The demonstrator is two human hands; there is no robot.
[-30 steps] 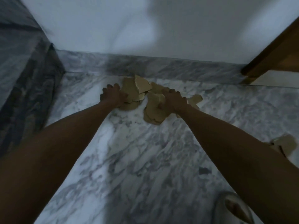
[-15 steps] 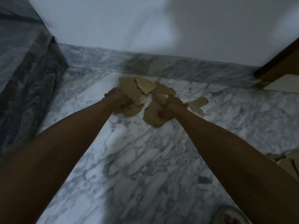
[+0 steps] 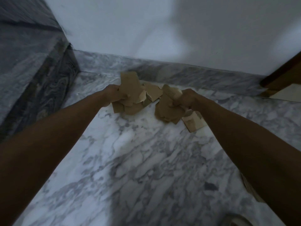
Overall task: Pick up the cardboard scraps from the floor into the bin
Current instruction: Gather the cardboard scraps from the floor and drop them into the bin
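Both arms reach forward over a grey-white marble floor (image 3: 138,160). My left hand (image 3: 114,95) is closed around a bunch of brown cardboard scraps (image 3: 130,88), the tallest piece sticking up above the fist. My right hand (image 3: 185,99) grips a second bunch of cardboard scraps (image 3: 167,110) hanging below the fingers. A loose scrap (image 3: 193,123) shows just under the right wrist; I cannot tell whether it is held or lies on the floor. No bin is in view.
A marble skirting (image 3: 179,72) and white wall close off the far side. A dark marble block (image 3: 32,75) rises on the left. A wooden door frame (image 3: 283,79) stands at the right. More cardboard (image 3: 249,188) peeks out behind my right forearm.
Both hands have shut on the scraps and lifted them off the floor, splitting the pile into two bunches. The hands moved slightly apart.
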